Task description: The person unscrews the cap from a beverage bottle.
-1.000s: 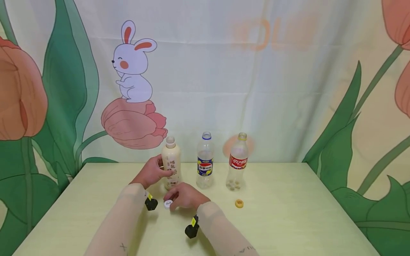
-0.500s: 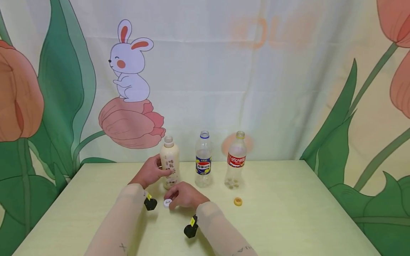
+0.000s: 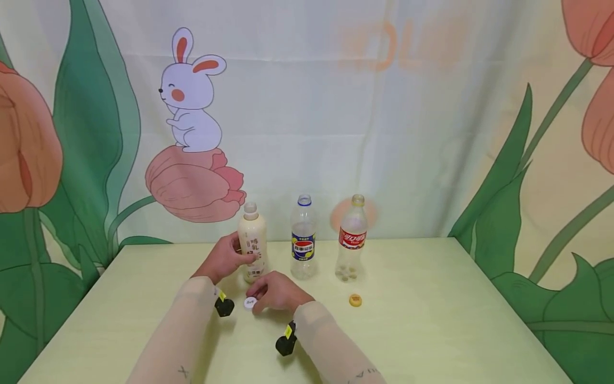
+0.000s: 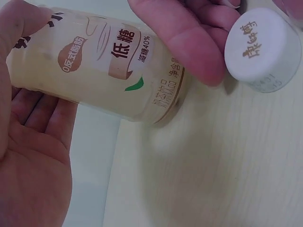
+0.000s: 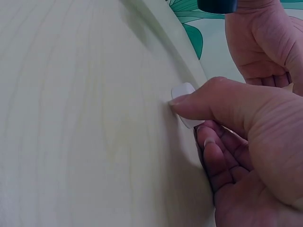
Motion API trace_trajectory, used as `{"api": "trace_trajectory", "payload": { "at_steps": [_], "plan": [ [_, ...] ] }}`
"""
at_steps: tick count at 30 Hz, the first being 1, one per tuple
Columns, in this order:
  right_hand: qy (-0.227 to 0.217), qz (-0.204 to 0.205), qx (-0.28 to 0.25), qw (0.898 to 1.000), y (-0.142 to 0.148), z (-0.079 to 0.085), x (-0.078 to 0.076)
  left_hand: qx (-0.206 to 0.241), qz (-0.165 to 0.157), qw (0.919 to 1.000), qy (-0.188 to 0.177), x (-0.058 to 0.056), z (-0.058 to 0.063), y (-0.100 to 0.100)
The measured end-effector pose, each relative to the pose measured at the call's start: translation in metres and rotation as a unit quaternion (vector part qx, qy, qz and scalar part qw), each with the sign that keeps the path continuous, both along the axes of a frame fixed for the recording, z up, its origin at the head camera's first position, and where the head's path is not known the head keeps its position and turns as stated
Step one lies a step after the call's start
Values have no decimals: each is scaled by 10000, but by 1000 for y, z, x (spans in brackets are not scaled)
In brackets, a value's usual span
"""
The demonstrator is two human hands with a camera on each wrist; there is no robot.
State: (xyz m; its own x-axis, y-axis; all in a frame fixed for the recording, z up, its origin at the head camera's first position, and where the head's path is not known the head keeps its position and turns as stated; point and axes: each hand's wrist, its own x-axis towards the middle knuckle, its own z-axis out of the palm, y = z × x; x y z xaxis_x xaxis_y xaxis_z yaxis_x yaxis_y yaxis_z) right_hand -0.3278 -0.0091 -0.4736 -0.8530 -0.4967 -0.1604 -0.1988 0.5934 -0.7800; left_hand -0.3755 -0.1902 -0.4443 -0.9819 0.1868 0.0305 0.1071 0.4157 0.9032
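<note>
My left hand (image 3: 224, 260) grips the cream-coloured milk tea bottle (image 3: 253, 242), which stands uncapped on the table with its thumb across the label. In the left wrist view the lower part of this bottle (image 4: 102, 66) fills the upper left. Just in front of it, my right hand (image 3: 280, 293) holds a white bottle cap (image 3: 250, 303) between thumb and fingers, low at the tabletop. Brown writing marks the cap's top (image 4: 258, 45). From the right wrist, the thumb covers part of the cap (image 5: 183, 90).
Right of the milk tea bottle stand an uncapped Pepsi bottle (image 3: 303, 248) with a blue neck ring and an uncapped Coca-Cola bottle (image 3: 352, 239). A yellow cap (image 3: 355, 300) lies before the latter. Behind the table (image 3: 431, 314) hangs a printed curtain (image 3: 288, 106).
The head view has shifted slightly, so the bottles and curtain appear a little further left and higher. Both hands keep their places at the milk tea bottle and the white cap.
</note>
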Motion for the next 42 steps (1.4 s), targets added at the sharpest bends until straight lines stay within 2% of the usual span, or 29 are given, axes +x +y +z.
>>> {"api": "trace_trajectory", "payload": {
  "at_steps": [10,17,21,24,27,32,34,37,40,42],
  "plan": [
    [-32,168,88,9998,1,2,-1,100,-29,9999,-98,3,1,0],
    [-44,602,96,9981,13,16,0,72,-28,9996,-269,3,-3,0],
    [-6,729,249,9970,19,28,2,128,-79,9997,-203,3,-4,-2],
    [191,705,188,9972,27,40,6,232,-184,9996,-23,5,-2,-5],
    [597,640,68,9961,39,56,10,232,-183,9995,99,9,3,-8],
    [1345,440,-351,9893,65,85,19,-233,121,9992,316,19,16,-14],
    [1777,267,-567,9821,77,96,24,-547,291,9969,491,24,21,-17],
    [2576,100,-1023,9608,97,111,29,-1045,558,9892,858,31,28,-21],
    [3504,-115,-1303,9274,117,124,32,-1504,793,9780,1209,38,33,-26],
    [3954,-366,-1252,9092,131,132,34,-1760,839,9704,1425,43,35,-28]
  ]
}}
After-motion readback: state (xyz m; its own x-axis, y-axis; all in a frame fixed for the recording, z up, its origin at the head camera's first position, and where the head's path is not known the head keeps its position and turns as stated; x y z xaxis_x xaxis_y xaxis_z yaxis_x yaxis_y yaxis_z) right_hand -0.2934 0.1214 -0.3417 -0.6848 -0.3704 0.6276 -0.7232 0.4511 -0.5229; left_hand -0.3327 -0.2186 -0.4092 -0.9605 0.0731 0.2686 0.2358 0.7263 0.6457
